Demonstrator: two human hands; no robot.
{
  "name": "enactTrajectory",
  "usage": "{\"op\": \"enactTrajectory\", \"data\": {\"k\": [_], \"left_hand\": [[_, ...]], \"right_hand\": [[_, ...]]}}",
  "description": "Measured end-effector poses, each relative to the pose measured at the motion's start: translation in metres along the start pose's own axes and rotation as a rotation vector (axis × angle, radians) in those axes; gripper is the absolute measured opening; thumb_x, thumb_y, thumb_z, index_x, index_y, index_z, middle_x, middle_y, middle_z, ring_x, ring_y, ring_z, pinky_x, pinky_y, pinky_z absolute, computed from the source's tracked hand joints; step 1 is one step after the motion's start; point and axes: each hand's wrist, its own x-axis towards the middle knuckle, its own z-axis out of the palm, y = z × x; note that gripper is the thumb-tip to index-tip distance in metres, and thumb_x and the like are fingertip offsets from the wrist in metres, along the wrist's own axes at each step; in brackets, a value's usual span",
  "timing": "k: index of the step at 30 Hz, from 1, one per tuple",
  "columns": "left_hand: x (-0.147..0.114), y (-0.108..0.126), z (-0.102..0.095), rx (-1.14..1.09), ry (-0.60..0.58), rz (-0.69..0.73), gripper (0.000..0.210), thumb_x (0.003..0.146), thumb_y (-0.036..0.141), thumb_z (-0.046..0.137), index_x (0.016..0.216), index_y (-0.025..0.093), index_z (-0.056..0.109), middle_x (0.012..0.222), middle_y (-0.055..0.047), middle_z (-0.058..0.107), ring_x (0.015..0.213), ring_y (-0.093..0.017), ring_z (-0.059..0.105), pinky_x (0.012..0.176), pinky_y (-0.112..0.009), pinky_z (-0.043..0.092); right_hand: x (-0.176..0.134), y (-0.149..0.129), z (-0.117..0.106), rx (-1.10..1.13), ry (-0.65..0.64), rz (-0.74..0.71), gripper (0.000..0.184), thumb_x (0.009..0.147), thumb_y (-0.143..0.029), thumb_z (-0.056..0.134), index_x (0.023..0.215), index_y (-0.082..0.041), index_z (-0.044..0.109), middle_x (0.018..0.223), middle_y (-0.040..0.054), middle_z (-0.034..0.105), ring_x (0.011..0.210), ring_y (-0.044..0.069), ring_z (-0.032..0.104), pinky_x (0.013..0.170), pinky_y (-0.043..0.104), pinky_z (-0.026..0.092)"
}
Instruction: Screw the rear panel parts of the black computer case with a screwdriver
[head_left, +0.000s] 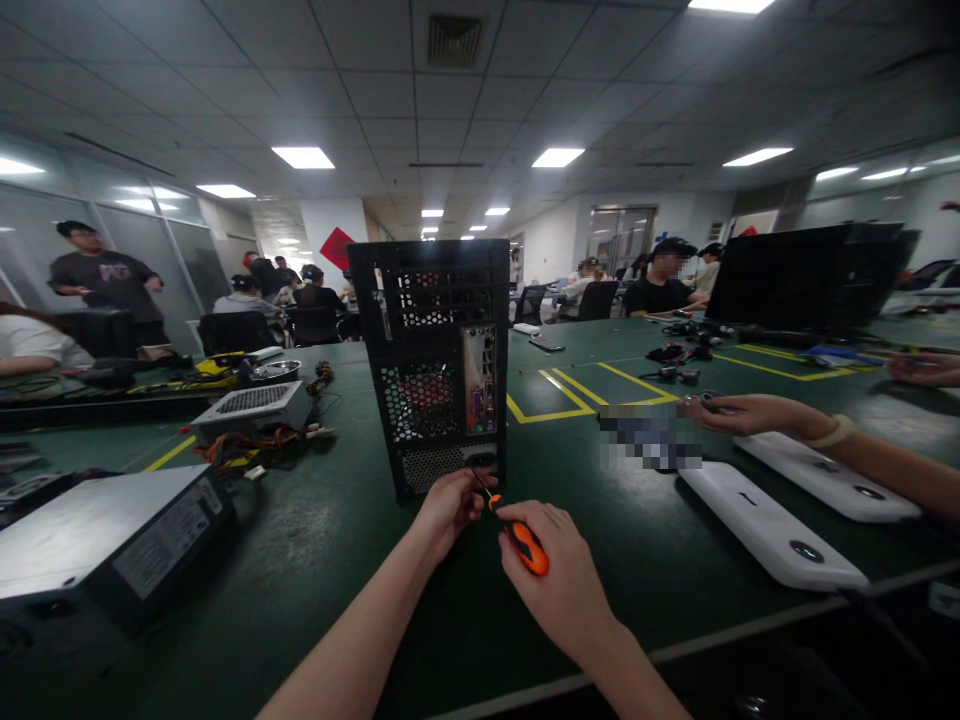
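Note:
A black computer case (427, 345) stands upright on the green table, its back turned toward me. Low on that back are a perforated power supply (439, 464) and, above it, a metal port panel (480, 380). My right hand (559, 565) is wrapped around an orange and black screwdriver (531, 548), whose thin shaft points up and left toward the case's lower right corner. Beside the shaft's tip, my left hand (450, 508) is closed in a pinch against the bottom of the case. Whatever its fingertips hold is too small to make out.
Two loose power supplies, a near one (112, 530) and a farther one (255, 405), lie left with cables (259, 445). Rightward are white devices (772, 525), another person's hand (757, 415), yellow tape marks (555, 413) and a black monitor (780, 275).

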Motion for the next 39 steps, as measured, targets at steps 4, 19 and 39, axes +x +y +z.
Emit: {"op": "enactTrajectory", "data": {"k": [4,19,39], "left_hand": [[-0.0017,0.0013,0.0012,-0.002,0.001,-0.007,0.020,0.071,0.016,0.045,0.087,0.009,0.056,0.089,-0.010,0.061,0.043,-0.003,0.044,0.038,-0.016,0.029],[-0.0013,0.0015,0.0016,-0.008,-0.010,-0.006,0.021,0.071,0.017,0.047,0.087,0.009,0.057,0.087,-0.010,0.061,0.042,-0.003,0.043,0.038,-0.017,0.028],[-0.0005,0.0003,0.0022,0.073,0.015,0.026,0.022,0.069,0.016,0.044,0.086,0.009,0.056,0.088,-0.011,0.061,0.041,-0.003,0.044,0.037,-0.016,0.029]], "right_hand": [[0.0013,-0.0012,-0.0004,-0.022,-0.020,-0.038,0.012,0.077,-0.024,0.048,0.088,-0.022,0.052,0.079,0.0014,0.055,0.075,0.016,0.051,0.071,0.032,0.037],[0.0000,-0.0024,0.0027,-0.017,0.039,-0.020,0.013,0.078,-0.025,0.044,0.089,-0.019,0.048,0.077,0.0013,0.056,0.071,0.015,0.051,0.070,0.032,0.036],[-0.0003,-0.0033,0.0019,-0.112,-0.033,-0.081,0.011,0.073,-0.018,0.048,0.082,-0.022,0.054,0.078,0.0023,0.050,0.077,0.018,0.047,0.072,0.034,0.034]]}}
